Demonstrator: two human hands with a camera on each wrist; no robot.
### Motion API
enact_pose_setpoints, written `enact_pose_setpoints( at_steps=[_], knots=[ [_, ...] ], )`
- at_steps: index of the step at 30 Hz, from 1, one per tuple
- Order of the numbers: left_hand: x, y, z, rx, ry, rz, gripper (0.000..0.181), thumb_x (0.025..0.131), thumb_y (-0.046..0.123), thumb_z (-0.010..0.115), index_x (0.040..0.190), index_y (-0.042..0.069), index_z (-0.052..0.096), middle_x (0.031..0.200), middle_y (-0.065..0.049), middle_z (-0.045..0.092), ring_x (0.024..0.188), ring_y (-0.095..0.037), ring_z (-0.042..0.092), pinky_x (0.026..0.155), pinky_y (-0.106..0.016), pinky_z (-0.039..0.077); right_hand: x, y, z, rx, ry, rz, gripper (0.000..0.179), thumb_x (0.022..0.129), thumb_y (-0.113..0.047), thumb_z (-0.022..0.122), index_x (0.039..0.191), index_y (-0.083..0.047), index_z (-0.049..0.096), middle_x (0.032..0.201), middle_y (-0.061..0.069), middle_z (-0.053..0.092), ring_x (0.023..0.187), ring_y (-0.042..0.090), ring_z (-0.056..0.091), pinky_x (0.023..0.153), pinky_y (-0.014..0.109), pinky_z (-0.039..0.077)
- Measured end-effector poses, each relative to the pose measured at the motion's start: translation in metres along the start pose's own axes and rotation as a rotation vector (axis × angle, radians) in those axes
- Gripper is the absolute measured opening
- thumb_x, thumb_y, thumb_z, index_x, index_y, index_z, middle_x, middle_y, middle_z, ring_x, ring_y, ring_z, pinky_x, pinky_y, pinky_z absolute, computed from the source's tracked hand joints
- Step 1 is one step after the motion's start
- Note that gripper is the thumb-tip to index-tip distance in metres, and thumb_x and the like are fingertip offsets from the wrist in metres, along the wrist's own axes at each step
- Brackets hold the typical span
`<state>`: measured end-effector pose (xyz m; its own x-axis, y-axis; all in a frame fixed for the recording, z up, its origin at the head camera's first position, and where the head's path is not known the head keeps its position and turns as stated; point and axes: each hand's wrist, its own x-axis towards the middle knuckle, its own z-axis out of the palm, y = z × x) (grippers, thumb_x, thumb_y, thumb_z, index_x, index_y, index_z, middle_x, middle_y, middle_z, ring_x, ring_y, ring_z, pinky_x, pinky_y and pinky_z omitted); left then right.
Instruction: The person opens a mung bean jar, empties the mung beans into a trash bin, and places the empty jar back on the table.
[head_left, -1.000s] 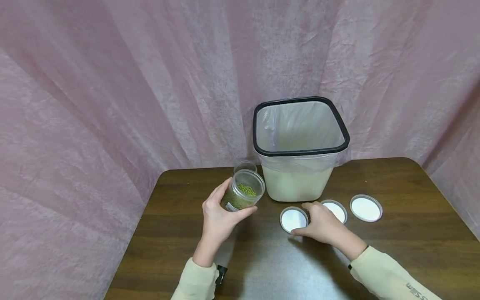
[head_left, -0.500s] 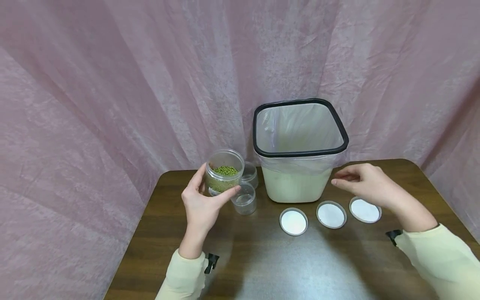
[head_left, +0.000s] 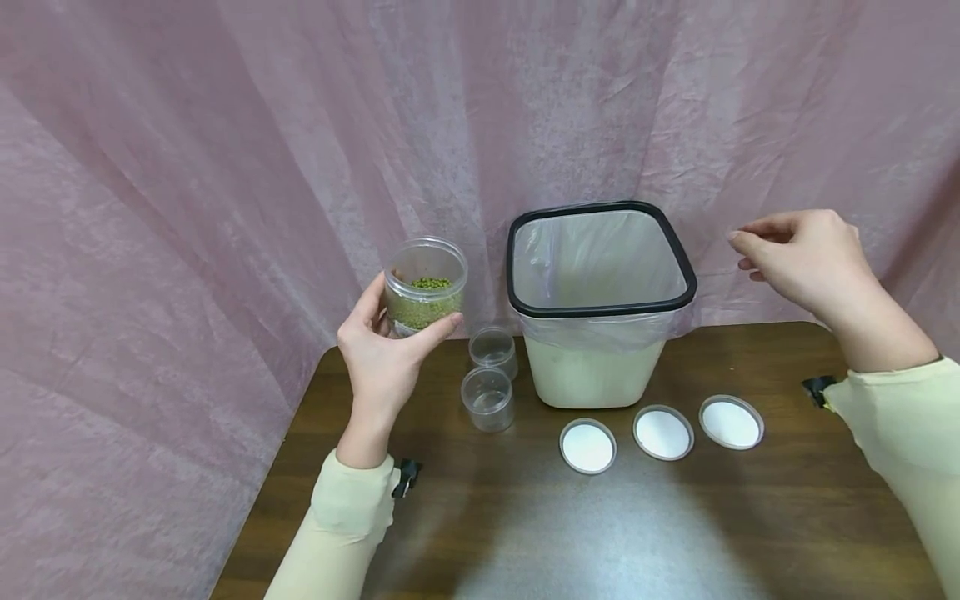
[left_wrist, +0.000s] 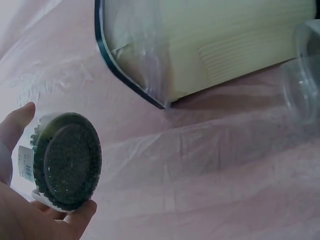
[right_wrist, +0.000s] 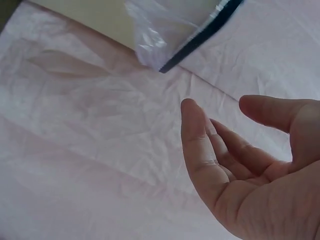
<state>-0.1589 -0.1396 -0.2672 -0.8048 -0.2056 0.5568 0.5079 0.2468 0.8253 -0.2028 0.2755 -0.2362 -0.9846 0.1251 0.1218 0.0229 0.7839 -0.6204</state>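
In the head view, my left hand grips a clear plastic jar part-filled with green mung beans. The jar has no lid, stands nearly upright and is raised above the table, left of the bin. Its ridged base and a white label show in the left wrist view, between thumb and fingers. My right hand hovers in the air right of the bin. Its fingers bend loosely, and the right wrist view shows a gap between thumb and index finger, with nothing held.
Two clear jars without lids stand beside the bin's left side. Three round grey-rimmed white lids lie in front of it. A clear bag lines the black-rimmed bin. A pink curtain hangs behind the wooden table.
My left hand has lifted the jar of beans up and left. My right hand has left the leftmost lid and risen to the right, beyond the bin.
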Motion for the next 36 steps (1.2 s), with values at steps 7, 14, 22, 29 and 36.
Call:
enact_pose_setpoints(
  at_steps=[7, 14, 22, 29, 36],
  knots=[
    [0.021, 0.008, 0.006, 0.006, -0.021, 0.02, 0.069, 0.057, 0.011, 0.089, 0.12, 0.013, 0.062, 0.109, -0.011, 0.065, 0.094, -0.017, 0.064, 0.083, -0.029, 0.054, 0.019, -0.023, 0.003, -0.06, -0.032, 0.036, 0.061, 0.085, -0.057, 0.049, 0.118, -0.008, 0.065, 0.077, 0.003, 0.074, 0.086, 0.012, 0.063, 0.081, 0.041, 0.041],
    [0.031, 0.017, 0.014, 0.014, -0.046, 0.029, 0.067, 0.056, 0.011, 0.089, 0.118, 0.018, 0.064, 0.107, -0.006, 0.066, 0.096, -0.016, 0.063, 0.087, -0.036, 0.053, 0.03, -0.032, 0.02, -0.104, -0.097, 0.025, 0.054, 0.086, -0.049, 0.053, 0.112, -0.004, 0.068, 0.07, 0.007, 0.071, 0.103, 0.037, 0.054, 0.096, 0.056, 0.033],
    [0.041, 0.024, 0.017, 0.076, -0.051, 0.073, 0.067, 0.056, 0.011, 0.089, 0.118, 0.008, 0.063, 0.104, -0.006, 0.067, 0.095, -0.014, 0.063, 0.087, -0.036, 0.053, 0.037, -0.035, 0.03, -0.12, -0.132, 0.021, 0.048, 0.084, -0.044, 0.06, 0.108, -0.004, 0.07, 0.065, 0.007, 0.071, 0.104, 0.042, 0.054, 0.098, 0.058, 0.034],
    [0.043, 0.024, 0.02, 0.11, -0.066, 0.077, 0.066, 0.056, 0.014, 0.089, 0.116, 0.01, 0.064, 0.103, -0.005, 0.067, 0.094, -0.02, 0.064, 0.082, -0.036, 0.054, 0.04, -0.037, 0.037, -0.186, -0.108, 0.015, 0.031, 0.081, -0.034, 0.063, 0.093, -0.009, 0.076, 0.067, 0.006, 0.07, 0.099, 0.04, 0.053, 0.075, 0.047, 0.046],
    [0.057, 0.008, 0.022, 0.255, -0.076, 0.101, 0.067, 0.054, 0.026, 0.09, 0.115, 0.02, 0.065, 0.098, 0.001, 0.068, 0.089, -0.012, 0.063, 0.078, -0.028, 0.053, 0.043, -0.038, 0.037, -0.251, -0.077, 0.002, 0.02, 0.072, -0.025, 0.061, 0.062, -0.012, 0.073, 0.051, -0.003, 0.061, 0.084, 0.035, 0.054, 0.057, 0.032, 0.04]
  ],
)
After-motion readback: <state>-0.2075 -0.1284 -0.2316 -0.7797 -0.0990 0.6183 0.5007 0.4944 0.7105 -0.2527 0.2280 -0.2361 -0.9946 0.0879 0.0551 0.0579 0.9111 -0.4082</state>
